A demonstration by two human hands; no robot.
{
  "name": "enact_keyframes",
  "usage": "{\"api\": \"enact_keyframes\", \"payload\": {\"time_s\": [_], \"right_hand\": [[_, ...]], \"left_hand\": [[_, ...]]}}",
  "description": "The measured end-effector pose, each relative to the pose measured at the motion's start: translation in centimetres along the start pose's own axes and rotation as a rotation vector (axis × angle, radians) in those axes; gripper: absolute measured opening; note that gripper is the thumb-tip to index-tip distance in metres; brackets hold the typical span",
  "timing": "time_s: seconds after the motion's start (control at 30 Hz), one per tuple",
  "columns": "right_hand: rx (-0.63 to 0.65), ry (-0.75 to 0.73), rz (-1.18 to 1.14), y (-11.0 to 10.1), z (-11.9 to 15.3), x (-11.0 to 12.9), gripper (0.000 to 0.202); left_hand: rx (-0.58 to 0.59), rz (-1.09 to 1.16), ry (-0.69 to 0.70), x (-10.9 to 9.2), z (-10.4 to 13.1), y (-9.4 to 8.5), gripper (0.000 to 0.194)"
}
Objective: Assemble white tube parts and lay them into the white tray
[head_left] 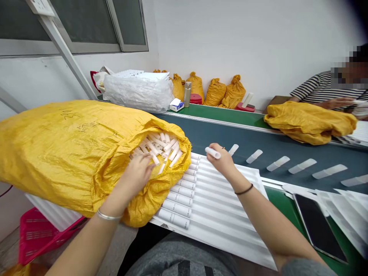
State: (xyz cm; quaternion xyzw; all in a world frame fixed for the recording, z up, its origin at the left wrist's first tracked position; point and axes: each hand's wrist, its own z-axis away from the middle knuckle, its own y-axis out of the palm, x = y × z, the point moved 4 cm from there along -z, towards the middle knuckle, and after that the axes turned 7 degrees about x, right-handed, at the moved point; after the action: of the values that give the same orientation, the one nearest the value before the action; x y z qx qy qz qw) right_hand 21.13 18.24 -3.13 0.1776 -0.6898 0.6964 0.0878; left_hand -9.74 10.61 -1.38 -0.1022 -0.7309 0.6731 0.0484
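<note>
Holding white tube point(212, 153) in right hand point(222, 160), left hand point(136, 174) at open sack point(83, 149)

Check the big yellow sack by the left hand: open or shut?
Open: the sack gapes at one end, white tubes show inside, and the left hand is at the gap.

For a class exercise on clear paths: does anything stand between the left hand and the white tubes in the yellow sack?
Nothing visible does: the yellow sack gapes open at the left hand, whose fingers lie by the white tubes; whether they touch is unclear.
</note>
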Motion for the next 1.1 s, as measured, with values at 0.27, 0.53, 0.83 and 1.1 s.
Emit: {"api": "enact_keyframes", "payload": {"time_s": [0.27, 0.53, 0.83, 1.1], "right_hand": [[0.259, 0.354, 0.057, 2.1, -7.0, -7.0, 0.025], [0.286, 0.256, 0.125, 1.5, -4.1, -5.6, 0.034], [0.243, -0.126, 0.016, 6.0, -5.5, 0.4, 0.019], [0.023, -0.215, -0.243, 1.3, 1.1, 3.2, 0.022]], "left_hand": [[0.164, -0.157, -0.180, 7.8, -2.6, 3.7, 0.032], [0.177, -0.006, -0.075, 7.3, -3.9, 5.4, 0.023], [-0.009, 0.422, 0.134, 0.7, -1.4, 2.2, 0.035], [-0.269, 0.541, 0.254, -3.0, 1.7, -1.1, 0.026]]}}
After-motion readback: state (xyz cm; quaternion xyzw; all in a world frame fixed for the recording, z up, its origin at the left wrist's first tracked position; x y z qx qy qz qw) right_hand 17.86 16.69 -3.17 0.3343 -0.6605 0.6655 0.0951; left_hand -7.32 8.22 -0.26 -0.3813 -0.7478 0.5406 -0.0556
